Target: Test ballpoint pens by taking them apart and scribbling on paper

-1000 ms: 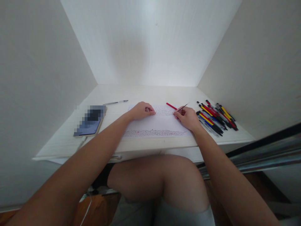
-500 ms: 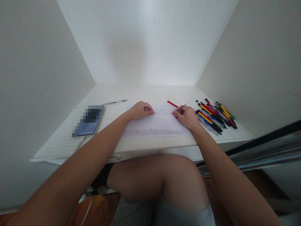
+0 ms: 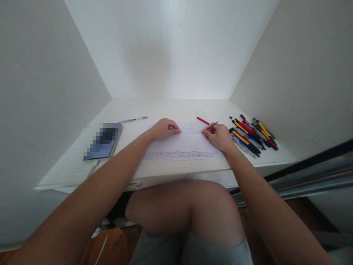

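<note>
A sheet of white paper (image 3: pixel 182 143) lies on the desk, with bands of small dark and red marks along its far and near edges. My right hand (image 3: pixel 220 136) rests on the paper's right side, fingers pinched round a thin dark pen (image 3: pixel 213 125) that slants up to the right. My left hand (image 3: pixel 165 129) lies across the paper's upper left, its fingers curled and thumb and fingertips together. Whether that hand holds anything is hidden. Just beyond my right hand lies a red pen (image 3: pixel 203 120), partly covered by it.
Several pens (image 3: pixel 250 136) in black, red, yellow and blue lie heaped on the right. A clear pen (image 3: pixel 134 119) lies at the back left, and a phone (image 3: pixel 106 141) with a blurred screen at the left. White panels (image 3: pixel 173 55) enclose the desk (image 3: pixel 182 168).
</note>
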The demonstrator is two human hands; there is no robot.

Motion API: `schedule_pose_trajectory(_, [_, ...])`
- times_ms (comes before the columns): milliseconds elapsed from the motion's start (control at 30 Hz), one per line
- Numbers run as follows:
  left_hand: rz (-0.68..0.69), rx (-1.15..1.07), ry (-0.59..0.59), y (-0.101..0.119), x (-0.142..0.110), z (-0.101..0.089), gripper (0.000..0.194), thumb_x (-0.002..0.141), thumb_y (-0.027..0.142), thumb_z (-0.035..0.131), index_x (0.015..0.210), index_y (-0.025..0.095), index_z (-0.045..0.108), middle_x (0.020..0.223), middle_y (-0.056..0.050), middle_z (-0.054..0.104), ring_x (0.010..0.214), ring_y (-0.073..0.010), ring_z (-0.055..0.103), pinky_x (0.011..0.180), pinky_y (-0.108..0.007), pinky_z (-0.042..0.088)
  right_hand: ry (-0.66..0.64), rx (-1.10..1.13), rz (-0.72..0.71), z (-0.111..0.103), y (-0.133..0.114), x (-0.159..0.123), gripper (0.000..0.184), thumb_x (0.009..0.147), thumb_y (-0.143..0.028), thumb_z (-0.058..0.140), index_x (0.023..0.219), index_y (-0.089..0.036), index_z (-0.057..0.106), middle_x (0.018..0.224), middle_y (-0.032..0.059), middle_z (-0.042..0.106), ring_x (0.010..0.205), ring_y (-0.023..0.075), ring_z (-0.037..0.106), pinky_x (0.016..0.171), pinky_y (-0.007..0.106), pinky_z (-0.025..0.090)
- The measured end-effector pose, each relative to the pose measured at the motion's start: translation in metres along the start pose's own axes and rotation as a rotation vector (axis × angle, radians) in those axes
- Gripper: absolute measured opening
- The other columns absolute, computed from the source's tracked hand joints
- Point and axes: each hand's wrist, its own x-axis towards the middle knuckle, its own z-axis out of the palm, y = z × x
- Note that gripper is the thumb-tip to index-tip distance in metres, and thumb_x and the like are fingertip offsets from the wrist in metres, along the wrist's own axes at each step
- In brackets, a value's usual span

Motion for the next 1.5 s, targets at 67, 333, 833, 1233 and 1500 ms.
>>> schedule_pose_trajectory(67, [0.001,-0.004,0.003,0.0003,-0.0001,-0.0002,0.028,0.080,0.041,0.068,0.090,0.017,0.078,0.083,-0.006,0.072,0.070,-0.0140,0.058,0.065,-0.027,0.042,0.006,0.019,0.004,-0.0003,-0.0009,-0.0002,0.010,0.088,-0.018,0.070,0.079,-0.013,0.071,0.072,0.0057,0.065,0.065,0.0209,0.059,0.058,0.030,0.041])
schedule_pose_trajectory(333, [0.004,-0.008,0.005,-0.0003,-0.0010,0.0004,0.030,0.080,0.043,0.068,0.090,0.017,0.078,0.083,-0.007,0.072,0.070,-0.0138,0.058,0.064,-0.027,0.042,0.012,-0.048,0.016,-0.0026,-0.0062,-0.0009,0.011,0.088,-0.014,0.072,0.077,-0.013,0.071,0.069,0.0036,0.064,0.064,0.0201,0.059,0.057,0.028,0.040])
schedule_pose_trajectory(833, [0.002,0.012,0.000,0.0017,-0.0007,-0.0002,0.028,0.081,0.041,0.068,0.089,0.016,0.078,0.080,-0.007,0.071,0.068,-0.0142,0.057,0.063,-0.028,0.041,0.023,-0.024,-0.001,-0.0010,-0.0022,-0.0010,0.010,0.089,-0.014,0.071,0.079,-0.013,0.071,0.071,0.0056,0.064,0.066,0.0214,0.059,0.059,0.028,0.043])
schedule_pose_trajectory(1233, [0.035,0.026,0.006,-0.0042,0.0011,0.0003,0.030,0.080,0.045,0.067,0.089,0.018,0.078,0.081,-0.006,0.072,0.069,-0.0144,0.058,0.064,-0.028,0.042,0.023,-0.046,-0.012,-0.0022,-0.0059,-0.0016,0.009,0.088,-0.014,0.070,0.079,-0.012,0.071,0.073,0.0057,0.064,0.068,0.0221,0.060,0.062,0.029,0.044])
schedule_pose_trajectory(1500, [0.020,0.019,0.007,-0.0032,0.0015,0.0014,0.031,0.080,0.045,0.069,0.089,0.018,0.078,0.080,-0.007,0.071,0.069,-0.0148,0.058,0.063,-0.028,0.041,0.044,-0.060,-0.015,-0.0034,-0.0075,-0.0025,0.009,0.087,-0.013,0.070,0.078,-0.013,0.071,0.073,0.0054,0.065,0.068,0.0219,0.061,0.061,0.029,0.043])
